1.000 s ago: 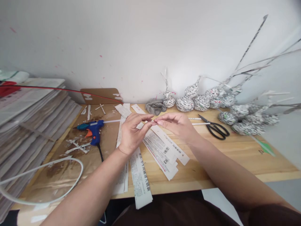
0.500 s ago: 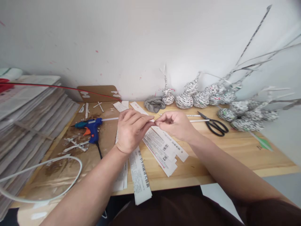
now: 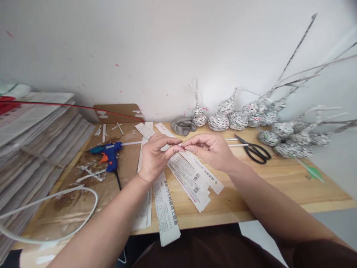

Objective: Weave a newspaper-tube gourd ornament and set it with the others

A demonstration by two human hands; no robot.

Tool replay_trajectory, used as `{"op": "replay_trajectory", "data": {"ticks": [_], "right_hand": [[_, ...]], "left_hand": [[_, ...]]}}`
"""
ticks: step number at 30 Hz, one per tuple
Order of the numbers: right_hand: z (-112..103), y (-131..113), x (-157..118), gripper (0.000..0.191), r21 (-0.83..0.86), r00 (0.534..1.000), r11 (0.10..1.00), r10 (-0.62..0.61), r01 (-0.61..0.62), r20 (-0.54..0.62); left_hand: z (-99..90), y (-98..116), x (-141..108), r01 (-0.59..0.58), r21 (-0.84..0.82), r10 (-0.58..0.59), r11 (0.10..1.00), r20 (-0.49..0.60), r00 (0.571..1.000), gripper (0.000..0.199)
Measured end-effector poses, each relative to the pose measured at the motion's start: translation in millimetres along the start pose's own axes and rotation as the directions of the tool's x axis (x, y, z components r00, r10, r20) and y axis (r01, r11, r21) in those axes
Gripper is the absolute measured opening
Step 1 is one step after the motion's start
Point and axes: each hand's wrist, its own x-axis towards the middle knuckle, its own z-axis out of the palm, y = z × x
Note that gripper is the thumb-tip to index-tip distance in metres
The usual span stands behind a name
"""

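My left hand (image 3: 156,154) is over the middle of the table, its thumb and fingers bent toward each other in a loose pinch. Meeting it fingertip to fingertip, my right hand (image 3: 210,150) is closed in a pinch. Whatever lies between the fingertips is too small and covered to make out. Below both hands lie printed paper strips (image 3: 192,178), some fanned out to the right. Another bundle of paper strips (image 3: 166,212) hangs over the front edge. Thin white paper sticks (image 3: 238,145) show beyond my right hand, near black-handled scissors (image 3: 255,150).
A blue glue gun (image 3: 111,154) with a glue stick rests on stained brown paper (image 3: 75,212) at left, among paper scraps (image 3: 92,174). Stacked newspapers (image 3: 41,149) and a white cable loop (image 3: 96,204) are farther left. Several woven paper gourds (image 3: 219,121) and a grey cloth (image 3: 183,125) line the wall.
My left thumb has drawn away from its fingers a little, and my right fingers have straightened somewhat. Both hands stay together over the strips. The view has tipped slightly upward.
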Motion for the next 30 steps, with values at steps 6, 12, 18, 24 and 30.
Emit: {"op": "replay_trajectory", "data": {"ticks": [6,12,18,24,30], "right_hand": [[-0.4,-6.6,-2.2,0.009,-0.221,0.962,0.94,-0.271,0.26,-0.021],[-0.2,-9.8,-1.7,0.015,-0.262,0.9,0.868,-0.436,0.423,0.009],[0.3,-11.4,-2.7,0.018,-0.334,0.842,0.784,-0.536,0.524,0.064],[0.2,-11.3,-3.3,0.025,-0.389,0.774,0.686,-0.619,0.615,0.13],[0.5,-13.4,-3.5,0.025,-0.396,0.769,0.669,-0.609,0.629,0.192]], "left_hand": [[-0.7,4.4,4.0,0.404,-0.239,-0.377,0.883,0.15,0.914,0.032],[0.6,1.7,8.0,0.606,-0.469,-0.494,0.642,0.351,0.795,0.038],[1.2,2.7,8.5,0.727,-0.512,-0.493,0.458,0.534,0.687,0.037],[-1.6,3.9,7.2,0.861,-0.444,-0.511,0.249,0.695,0.506,0.039],[-4.9,2.5,6.3,0.92,-0.374,-0.486,0.119,0.786,0.383,0.043]]}}
